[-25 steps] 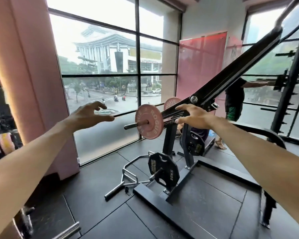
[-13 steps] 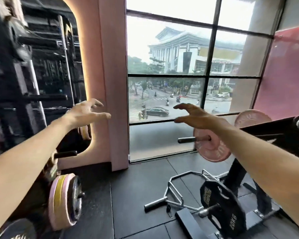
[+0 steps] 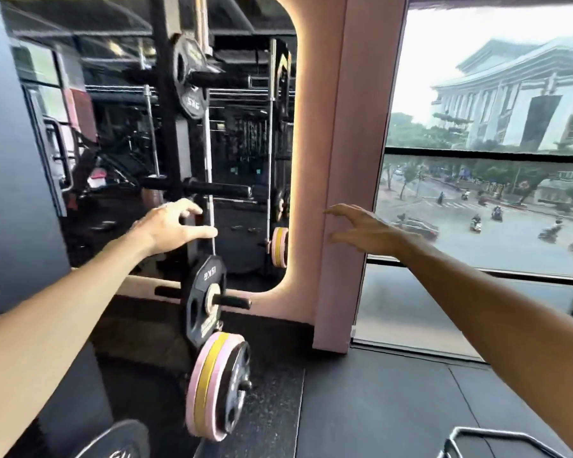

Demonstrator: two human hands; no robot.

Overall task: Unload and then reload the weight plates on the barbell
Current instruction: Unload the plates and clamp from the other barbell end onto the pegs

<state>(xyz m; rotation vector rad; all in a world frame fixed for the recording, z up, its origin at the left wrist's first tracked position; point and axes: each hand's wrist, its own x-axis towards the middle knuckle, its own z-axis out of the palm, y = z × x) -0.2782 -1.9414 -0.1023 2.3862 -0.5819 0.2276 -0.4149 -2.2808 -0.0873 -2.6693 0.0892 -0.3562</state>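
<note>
Head view shows us dark rubber floor (image 3: pixel 394 401), a pink pillar (image 3: pixel 338 160) and a window (image 3: pixel 497 127). Our left hand (image 3: pixel 171 226) and right hand (image 3: pixel 368 231) hang spread, empty; stored weight plates (image 3: pixel 217 385) sit at six o'clock from the left hand.

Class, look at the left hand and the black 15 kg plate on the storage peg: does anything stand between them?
Nothing visible does. The left hand hangs open above the 15 kg plate, with only open space between them; the pink-and-yellow plates sit lower, out of the way.

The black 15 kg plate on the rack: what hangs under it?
Under the black 15 kg plate hangs a pink-and-yellow plate stack fronted by a dark plate; its upper edge covers the black plate's bottom.
</note>
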